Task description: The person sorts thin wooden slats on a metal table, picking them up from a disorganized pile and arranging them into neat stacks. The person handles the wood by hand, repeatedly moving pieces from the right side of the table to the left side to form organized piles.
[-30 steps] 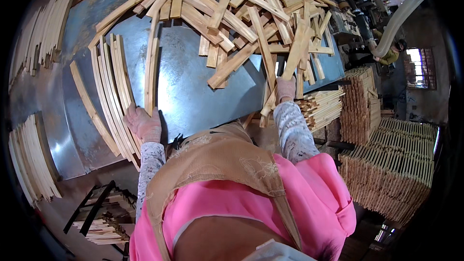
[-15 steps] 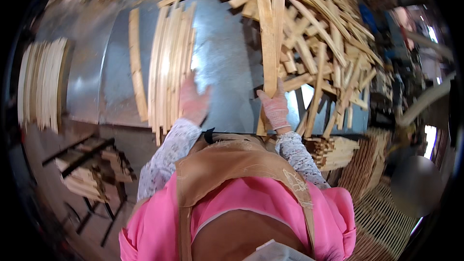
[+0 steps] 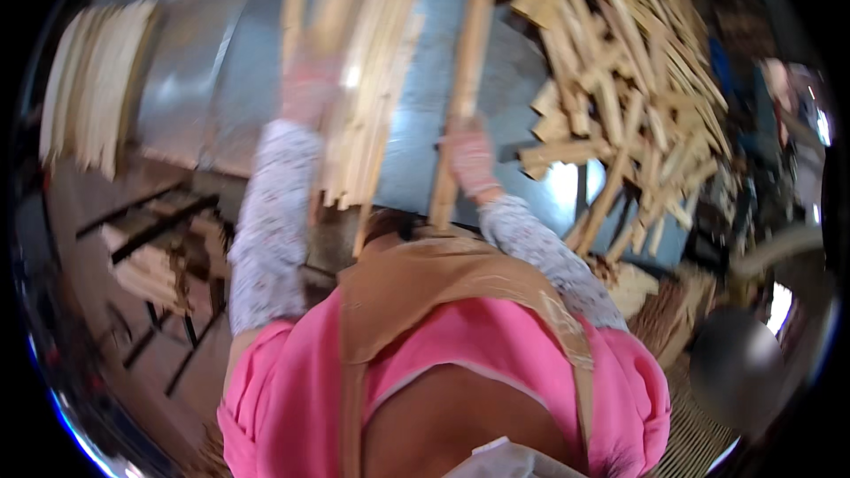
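Observation:
My left hand [image 3: 308, 88], gloved and smeared by motion, is closed on a blurred wooden strip [image 3: 336, 0] left of a row of strips. The row of pale wooden strips [image 3: 376, 62] lies side by side on the metal tabletop [image 3: 181, 71], one strip jutting past the near edge. Left of it is a single strip [image 3: 295, 0], partly hidden by my left hand. My gloved right hand [image 3: 469, 158] is wrapped round the lower part of another wooden strip [image 3: 469, 53], which points away from me, right of the row.
A jumbled heap of wooden strips [image 3: 611, 71] covers the table's right side. At the far left lies a tidy bundle of strips [image 3: 102, 80]. Below the table's left edge stands a black metal frame [image 3: 164, 230] with wood in it. More stacked wood [image 3: 673, 305] is at lower right.
My left hand has moved left and away from me across the row and now has a strip. My right hand has carried a strip left, away from the heap. The view has shifted too.

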Action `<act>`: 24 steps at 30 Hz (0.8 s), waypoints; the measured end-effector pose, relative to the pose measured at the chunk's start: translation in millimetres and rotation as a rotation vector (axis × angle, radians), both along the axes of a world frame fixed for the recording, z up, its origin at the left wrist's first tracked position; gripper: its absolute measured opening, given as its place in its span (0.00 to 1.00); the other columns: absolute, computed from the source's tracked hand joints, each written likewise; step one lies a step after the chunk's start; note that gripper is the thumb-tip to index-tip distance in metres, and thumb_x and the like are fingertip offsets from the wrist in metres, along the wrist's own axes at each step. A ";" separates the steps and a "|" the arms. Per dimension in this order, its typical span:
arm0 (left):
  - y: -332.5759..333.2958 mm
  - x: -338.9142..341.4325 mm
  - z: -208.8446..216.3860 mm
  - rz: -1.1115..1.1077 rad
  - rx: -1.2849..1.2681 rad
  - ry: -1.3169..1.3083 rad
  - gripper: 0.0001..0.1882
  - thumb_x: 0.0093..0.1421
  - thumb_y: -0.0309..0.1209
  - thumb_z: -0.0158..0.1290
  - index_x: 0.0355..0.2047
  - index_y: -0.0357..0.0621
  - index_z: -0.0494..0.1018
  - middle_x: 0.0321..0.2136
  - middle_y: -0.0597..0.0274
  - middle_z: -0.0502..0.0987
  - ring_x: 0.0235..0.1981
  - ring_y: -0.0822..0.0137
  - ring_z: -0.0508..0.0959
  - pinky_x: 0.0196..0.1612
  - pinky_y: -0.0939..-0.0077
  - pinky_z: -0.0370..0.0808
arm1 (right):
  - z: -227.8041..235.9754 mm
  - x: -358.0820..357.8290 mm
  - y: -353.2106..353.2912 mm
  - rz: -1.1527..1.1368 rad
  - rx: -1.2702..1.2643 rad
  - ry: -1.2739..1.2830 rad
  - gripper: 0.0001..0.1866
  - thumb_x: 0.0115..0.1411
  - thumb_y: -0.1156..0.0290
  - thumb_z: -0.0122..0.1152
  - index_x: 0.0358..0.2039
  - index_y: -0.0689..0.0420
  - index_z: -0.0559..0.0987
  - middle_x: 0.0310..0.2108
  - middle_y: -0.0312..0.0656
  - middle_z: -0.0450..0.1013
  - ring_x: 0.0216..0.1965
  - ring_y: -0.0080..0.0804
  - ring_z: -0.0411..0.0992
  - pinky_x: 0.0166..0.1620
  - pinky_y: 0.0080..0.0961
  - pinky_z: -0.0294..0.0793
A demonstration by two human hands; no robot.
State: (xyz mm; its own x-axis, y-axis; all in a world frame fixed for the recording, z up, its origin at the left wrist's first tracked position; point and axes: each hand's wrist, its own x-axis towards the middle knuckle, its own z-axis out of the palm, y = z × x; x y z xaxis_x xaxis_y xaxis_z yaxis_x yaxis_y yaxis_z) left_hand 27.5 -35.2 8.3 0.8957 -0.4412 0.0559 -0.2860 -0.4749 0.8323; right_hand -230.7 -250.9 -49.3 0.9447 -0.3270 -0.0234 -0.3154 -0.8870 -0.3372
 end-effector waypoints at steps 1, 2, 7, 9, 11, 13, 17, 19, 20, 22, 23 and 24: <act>25.7 16.2 -7.1 0.164 -0.197 0.089 0.19 0.68 0.28 0.58 0.58 0.40 0.76 0.50 0.44 0.83 0.49 0.52 0.85 0.52 0.60 0.81 | -31.9 -6.0 7.3 0.097 -0.211 0.089 0.13 0.70 0.64 0.57 0.48 0.58 0.82 0.38 0.54 0.80 0.35 0.53 0.79 0.40 0.50 0.82; 46.4 26.6 -8.3 0.232 0.107 0.105 0.25 0.65 0.36 0.61 0.61 0.40 0.75 0.52 0.42 0.82 0.53 0.48 0.83 0.56 0.57 0.80 | -19.2 2.7 23.3 0.152 0.027 0.148 0.14 0.72 0.64 0.53 0.47 0.59 0.82 0.36 0.55 0.81 0.38 0.55 0.80 0.41 0.51 0.82; 73.1 16.7 -40.5 0.224 0.807 0.032 0.40 0.64 0.47 0.60 0.72 0.43 0.65 0.64 0.38 0.74 0.66 0.39 0.72 0.68 0.49 0.70 | 77.2 68.9 57.4 0.018 0.631 0.660 0.34 0.72 0.53 0.49 0.69 0.65 0.69 0.55 0.65 0.78 0.56 0.61 0.78 0.60 0.50 0.76; 59.6 8.5 -36.7 0.228 0.782 0.070 0.42 0.65 0.45 0.59 0.75 0.44 0.60 0.67 0.38 0.70 0.68 0.39 0.70 0.70 0.50 0.68 | 71.7 44.4 27.8 0.031 0.620 0.494 0.35 0.72 0.53 0.51 0.72 0.63 0.68 0.59 0.64 0.77 0.58 0.60 0.77 0.62 0.50 0.75; 58.1 6.0 -35.2 0.212 0.827 0.093 0.45 0.64 0.43 0.60 0.78 0.48 0.55 0.68 0.38 0.68 0.69 0.40 0.69 0.71 0.49 0.67 | 52.1 1.7 -3.4 -0.110 0.568 0.300 0.35 0.71 0.54 0.53 0.73 0.62 0.68 0.63 0.62 0.74 0.63 0.58 0.74 0.67 0.50 0.71; 91.3 13.0 -57.8 0.210 0.801 0.008 0.46 0.64 0.43 0.61 0.78 0.49 0.54 0.68 0.39 0.68 0.69 0.40 0.69 0.71 0.49 0.67 | 67.0 -66.2 -60.5 -0.376 0.342 0.190 0.26 0.71 0.53 0.58 0.63 0.52 0.78 0.57 0.52 0.79 0.60 0.52 0.76 0.63 0.46 0.74; 63.1 1.9 -17.5 0.323 1.030 0.104 0.47 0.62 0.41 0.61 0.78 0.46 0.54 0.70 0.43 0.68 0.69 0.40 0.70 0.72 0.51 0.66 | 74.6 -238.8 -171.7 -0.901 -0.309 -0.157 0.31 0.59 0.66 0.67 0.61 0.62 0.75 0.53 0.58 0.78 0.55 0.62 0.76 0.59 0.50 0.76; 60.4 -5.6 -9.5 0.340 1.034 -0.044 0.46 0.62 0.41 0.61 0.77 0.40 0.55 0.70 0.40 0.68 0.68 0.40 0.71 0.73 0.53 0.66 | 76.2 -280.6 -196.1 -1.169 -0.066 0.159 0.35 0.57 0.65 0.70 0.64 0.63 0.72 0.52 0.64 0.77 0.52 0.68 0.75 0.56 0.54 0.77; 53.4 -8.0 -18.5 0.324 0.905 -0.192 0.45 0.63 0.41 0.61 0.76 0.39 0.57 0.69 0.40 0.69 0.69 0.42 0.71 0.73 0.55 0.66 | 73.2 -298.6 -198.3 -1.084 -0.045 0.141 0.36 0.58 0.65 0.70 0.64 0.64 0.71 0.51 0.63 0.78 0.52 0.66 0.76 0.56 0.53 0.77; 35.9 -16.5 -50.9 0.220 0.313 -0.218 0.40 0.65 0.36 0.62 0.73 0.35 0.62 0.68 0.44 0.70 0.70 0.50 0.70 0.73 0.61 0.66 | 70.4 -305.2 -197.0 -0.854 0.007 0.077 0.36 0.59 0.66 0.71 0.65 0.66 0.69 0.49 0.61 0.78 0.51 0.61 0.78 0.55 0.50 0.78; -22.3 -48.3 -40.6 0.139 0.204 -0.121 0.37 0.67 0.34 0.62 0.72 0.35 0.64 0.65 0.45 0.74 0.67 0.53 0.73 0.72 0.63 0.68 | 44.6 -317.4 -178.4 -0.918 0.201 -0.161 0.36 0.59 0.64 0.71 0.66 0.63 0.69 0.49 0.57 0.78 0.50 0.55 0.78 0.55 0.46 0.79; -79.4 -83.0 -22.9 0.068 0.099 -0.022 0.33 0.69 0.32 0.61 0.71 0.35 0.66 0.62 0.46 0.77 0.64 0.56 0.76 0.70 0.65 0.70 | 18.8 -325.9 -157.4 -0.962 0.393 -0.405 0.37 0.60 0.62 0.71 0.66 0.60 0.69 0.49 0.52 0.78 0.49 0.49 0.78 0.54 0.42 0.79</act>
